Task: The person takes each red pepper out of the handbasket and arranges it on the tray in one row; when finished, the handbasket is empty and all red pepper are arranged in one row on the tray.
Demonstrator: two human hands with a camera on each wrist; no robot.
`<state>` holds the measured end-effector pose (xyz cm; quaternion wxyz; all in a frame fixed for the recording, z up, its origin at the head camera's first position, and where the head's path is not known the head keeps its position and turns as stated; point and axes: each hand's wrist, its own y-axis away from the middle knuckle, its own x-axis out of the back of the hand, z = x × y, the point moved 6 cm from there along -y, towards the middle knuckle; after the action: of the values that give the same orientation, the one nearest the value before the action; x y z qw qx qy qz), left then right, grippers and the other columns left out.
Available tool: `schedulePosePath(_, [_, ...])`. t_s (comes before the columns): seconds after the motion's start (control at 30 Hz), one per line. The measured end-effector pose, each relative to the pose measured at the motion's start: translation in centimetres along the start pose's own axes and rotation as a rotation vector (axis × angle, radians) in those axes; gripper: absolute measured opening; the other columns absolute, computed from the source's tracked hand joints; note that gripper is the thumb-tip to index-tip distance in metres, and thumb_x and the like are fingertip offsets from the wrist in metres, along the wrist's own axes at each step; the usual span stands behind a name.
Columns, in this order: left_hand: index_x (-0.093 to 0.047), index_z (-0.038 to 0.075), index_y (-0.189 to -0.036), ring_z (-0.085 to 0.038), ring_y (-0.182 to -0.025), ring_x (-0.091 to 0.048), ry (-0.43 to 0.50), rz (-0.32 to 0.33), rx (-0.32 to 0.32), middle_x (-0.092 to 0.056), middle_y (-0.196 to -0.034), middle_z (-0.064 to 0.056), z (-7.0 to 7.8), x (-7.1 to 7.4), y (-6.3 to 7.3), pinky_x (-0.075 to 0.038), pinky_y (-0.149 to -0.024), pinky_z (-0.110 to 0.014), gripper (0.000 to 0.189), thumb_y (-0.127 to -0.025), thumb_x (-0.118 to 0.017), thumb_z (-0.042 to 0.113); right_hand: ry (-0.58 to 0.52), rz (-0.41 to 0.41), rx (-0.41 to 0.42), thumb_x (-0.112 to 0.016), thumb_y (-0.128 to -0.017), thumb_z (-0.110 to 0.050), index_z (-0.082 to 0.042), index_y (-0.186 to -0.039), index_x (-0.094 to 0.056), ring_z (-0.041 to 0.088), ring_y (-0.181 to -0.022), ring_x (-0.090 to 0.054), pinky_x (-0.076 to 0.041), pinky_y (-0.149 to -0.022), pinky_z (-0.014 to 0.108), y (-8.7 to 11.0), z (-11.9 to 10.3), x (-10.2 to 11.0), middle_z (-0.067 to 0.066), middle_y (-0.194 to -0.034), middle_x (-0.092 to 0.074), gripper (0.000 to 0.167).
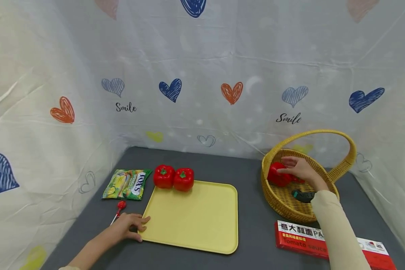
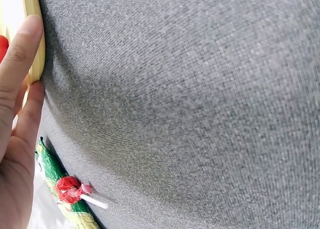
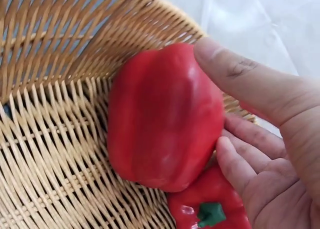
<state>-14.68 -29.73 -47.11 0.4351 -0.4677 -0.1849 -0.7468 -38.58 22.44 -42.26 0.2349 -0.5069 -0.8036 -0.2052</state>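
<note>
My left hand is at the near left corner of a yellow tray, thumb and fingers holding its rim. In the left wrist view, fingertips press against the tray's edge. Two red bell peppers sit side by side at the tray's far left corner. My right hand reaches into a wicker basket with a tall handle. Its thumb and fairly straight fingers lie beside a red bell pepper, thumb tip at the upper side. Another red pepper with a green stem lies below it.
A black object with a teal end also lies in the basket. The red pasta box lies in front, partly under my right sleeve. On the left are a lollipop and a green-yellow FOX'S candy bag. A printed sheet hangs behind.
</note>
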Motion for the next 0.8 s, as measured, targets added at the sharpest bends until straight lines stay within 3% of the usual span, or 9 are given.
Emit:
schedulePosePath(0.23, [-0.077, 0.003, -0.098, -0.035, -0.103, -0.064, 0.016, -0.023, 0.052, -0.067, -0.112, -0.021, -0.1, -0.1, -0.1, -0.053, -0.081, -0.030, 0.044, -0.067, -0.082, 0.034, 0.176, -0.002, -0.009, -0.074, -0.084, -0.031, 0.015, -0.134, -0.044, 0.046, -0.121, -0.048, -0.044, -0.095, 0.051, -0.6, -0.3, -0.3, 0.034, -0.133, -0.049, 0.074])
schedulePosePath(0.53, [-0.076, 0.003, -0.099, -0.041, -0.103, -0.062, 0.060, -0.040, 0.078, -0.065, -0.114, -0.023, -0.3, -0.4, 0.0, -0.053, -0.079, -0.027, 0.044, -0.068, -0.080, 0.034, 0.256, 0.033, 0.059, -0.078, -0.080, -0.026, 0.015, -0.128, -0.051, 0.042, -0.109, -0.057, -0.049, -0.087, 0.048, 0.4, -0.8, -0.1, 0.032, -0.122, -0.058, 0.069])
schedulePosePath(0.67, [-0.076, 0.004, -0.099, -0.041, -0.104, -0.062, 0.053, -0.049, 0.096, -0.065, -0.115, -0.022, -0.3, -0.3, 0.0, -0.053, -0.079, -0.027, 0.046, -0.068, -0.079, 0.037, 0.190, 0.034, 0.099, -0.076, -0.082, -0.022, 0.013, -0.131, -0.048, 0.042, -0.112, -0.055, -0.050, -0.089, 0.042, 1.5, -0.4, -0.1, 0.032, -0.127, -0.054, 0.066])
schedulePosePath(0.8, [-0.076, 0.004, -0.100, -0.041, -0.104, -0.062, 0.058, -0.051, 0.100, -0.065, -0.115, -0.022, -0.3, -0.1, 0.0, -0.053, -0.078, -0.027, 0.047, -0.069, -0.078, 0.039, 0.019, -0.022, 0.099, -0.071, -0.087, -0.016, 0.014, -0.138, -0.039, 0.049, -0.123, -0.044, -0.051, -0.087, 0.031, 2.8, 0.4, -0.3, 0.035, -0.137, -0.043, 0.067])
